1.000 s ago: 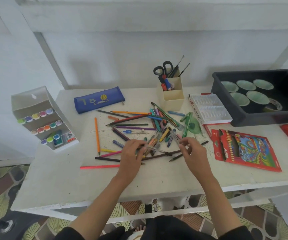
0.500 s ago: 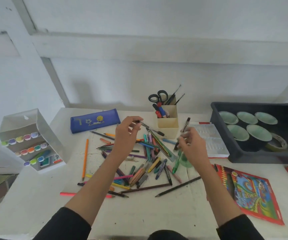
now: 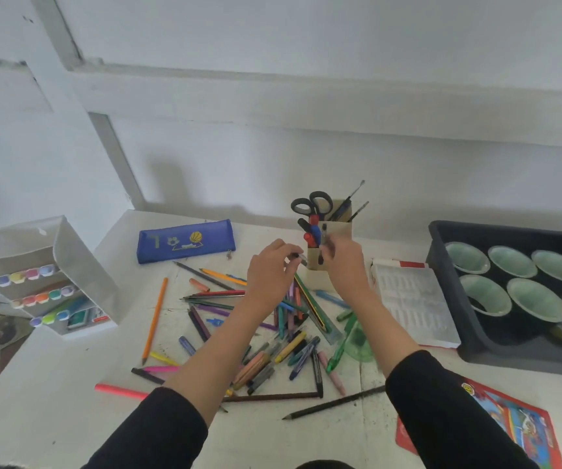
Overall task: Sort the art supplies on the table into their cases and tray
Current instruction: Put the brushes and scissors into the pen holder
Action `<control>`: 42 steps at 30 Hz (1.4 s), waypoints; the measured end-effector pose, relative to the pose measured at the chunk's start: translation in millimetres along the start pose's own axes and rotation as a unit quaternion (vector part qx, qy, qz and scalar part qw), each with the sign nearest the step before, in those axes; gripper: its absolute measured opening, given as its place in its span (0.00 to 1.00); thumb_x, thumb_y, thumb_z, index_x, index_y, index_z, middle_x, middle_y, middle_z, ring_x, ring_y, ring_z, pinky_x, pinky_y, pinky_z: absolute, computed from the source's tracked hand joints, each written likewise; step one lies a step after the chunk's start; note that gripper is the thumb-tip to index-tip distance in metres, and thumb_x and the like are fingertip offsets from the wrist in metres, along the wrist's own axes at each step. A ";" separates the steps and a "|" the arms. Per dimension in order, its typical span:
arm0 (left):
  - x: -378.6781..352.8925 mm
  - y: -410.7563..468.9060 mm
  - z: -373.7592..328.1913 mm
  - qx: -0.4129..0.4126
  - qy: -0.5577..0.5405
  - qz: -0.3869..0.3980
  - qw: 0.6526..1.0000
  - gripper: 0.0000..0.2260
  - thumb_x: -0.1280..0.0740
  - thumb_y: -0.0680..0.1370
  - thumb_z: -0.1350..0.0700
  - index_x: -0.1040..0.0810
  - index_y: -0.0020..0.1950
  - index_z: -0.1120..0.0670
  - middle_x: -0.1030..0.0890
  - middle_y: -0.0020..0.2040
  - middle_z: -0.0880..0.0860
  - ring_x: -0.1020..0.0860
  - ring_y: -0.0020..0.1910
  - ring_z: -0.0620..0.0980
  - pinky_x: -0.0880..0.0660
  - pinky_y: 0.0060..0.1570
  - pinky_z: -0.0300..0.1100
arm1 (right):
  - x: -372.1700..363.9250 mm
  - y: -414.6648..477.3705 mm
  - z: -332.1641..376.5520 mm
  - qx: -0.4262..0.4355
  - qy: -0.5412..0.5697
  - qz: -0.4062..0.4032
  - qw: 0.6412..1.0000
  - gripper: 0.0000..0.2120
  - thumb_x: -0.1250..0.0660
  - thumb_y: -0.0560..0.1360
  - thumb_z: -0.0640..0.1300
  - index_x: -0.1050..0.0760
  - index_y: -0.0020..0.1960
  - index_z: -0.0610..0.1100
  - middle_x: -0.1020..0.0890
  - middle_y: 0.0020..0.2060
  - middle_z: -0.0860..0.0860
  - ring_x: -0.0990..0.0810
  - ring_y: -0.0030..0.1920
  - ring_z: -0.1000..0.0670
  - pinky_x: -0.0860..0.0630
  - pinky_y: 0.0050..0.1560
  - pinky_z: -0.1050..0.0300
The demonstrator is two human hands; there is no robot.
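Head: hands (image 3: 269, 270) (image 3: 344, 262) tight on pens (image 3: 301, 257)

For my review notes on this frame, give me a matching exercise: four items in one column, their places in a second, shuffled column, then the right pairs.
Things:
1. scissors
2. green bowls
3. blue pencil case
4. marker case

Places:
A. lying flat near the back of the table
B. inside the black tray
C. at the table's left edge
D. standing in the beige holder

Pairs: 1-D, 2-B, 3-A, 4-C.
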State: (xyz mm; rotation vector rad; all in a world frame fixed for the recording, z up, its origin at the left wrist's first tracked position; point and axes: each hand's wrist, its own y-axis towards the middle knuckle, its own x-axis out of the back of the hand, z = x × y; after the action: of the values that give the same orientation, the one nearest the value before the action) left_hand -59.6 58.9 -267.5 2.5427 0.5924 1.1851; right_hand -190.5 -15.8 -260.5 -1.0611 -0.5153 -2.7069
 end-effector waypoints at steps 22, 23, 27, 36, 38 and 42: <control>57.3 -108.8 43.0 0.115 0.005 0.274 0.955 0.05 0.27 0.73 0.56 0.20 0.47 0.49 0.24 0.41 0.46 0.28 0.38 0.40 0.29 0.43 0.39 | -5.3 -91.5 -8.3 0.124 0.052 0.061 0.989 0.11 0.34 0.71 0.30 0.20 0.45 0.44 0.19 0.40 0.53 0.23 0.40 0.55 0.27 0.42 0.64; 59.0 -113.7 44.4 0.101 0.018 0.293 0.951 0.06 0.26 0.71 0.54 0.20 0.45 0.48 0.26 0.41 0.45 0.30 0.39 0.40 0.30 0.43 0.41 | -9.8 -102.3 -8.9 0.143 0.045 0.100 0.984 0.10 0.33 0.71 0.31 0.20 0.44 0.45 0.20 0.39 0.55 0.24 0.41 0.55 0.26 0.42 0.62; 64.3 -128.4 48.1 0.076 0.069 0.342 0.934 0.10 0.24 0.68 0.53 0.24 0.44 0.45 0.29 0.45 0.46 0.32 0.45 0.44 0.34 0.47 0.45 | -33.4 -136.9 -11.5 0.210 -0.017 0.191 0.959 0.06 0.31 0.71 0.36 0.21 0.43 0.47 0.22 0.40 0.55 0.28 0.45 0.54 0.25 0.39 0.56; 64.4 -144.5 39.8 -0.001 0.199 0.264 0.944 0.04 0.31 0.76 0.52 0.19 0.49 0.46 0.31 0.47 0.45 0.32 0.51 0.47 0.44 0.46 0.44 | -39.4 -166.2 4.2 0.223 -0.151 0.213 0.939 0.06 0.34 0.75 0.44 0.25 0.53 0.48 0.26 0.52 0.53 0.29 0.53 0.51 0.32 0.40 0.56; 60.9 -147.4 38.4 -0.020 0.211 0.248 0.945 0.05 0.32 0.76 0.53 0.19 0.49 0.46 0.30 0.47 0.46 0.31 0.51 0.49 0.45 0.46 0.45 | -39.5 -168.7 5.3 0.220 -0.160 0.212 0.939 0.07 0.34 0.75 0.44 0.25 0.53 0.48 0.27 0.52 0.52 0.29 0.54 0.51 0.31 0.41 0.54; 57.8 -151.0 36.9 -0.009 0.207 0.212 0.955 0.04 0.28 0.72 0.54 0.16 0.45 0.46 0.29 0.44 0.48 0.28 0.48 0.52 0.43 0.46 0.47 | -40.5 -172.5 4.2 0.198 -0.148 0.195 0.949 0.08 0.30 0.72 0.42 0.23 0.51 0.48 0.26 0.48 0.51 0.28 0.51 0.49 0.30 0.37 0.52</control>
State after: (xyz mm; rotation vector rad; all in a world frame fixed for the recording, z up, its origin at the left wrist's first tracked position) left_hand -34.7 216.2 -313.9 2.4864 0.1052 1.8867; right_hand -209.6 146.7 -328.5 -1.2923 -0.7631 -2.0059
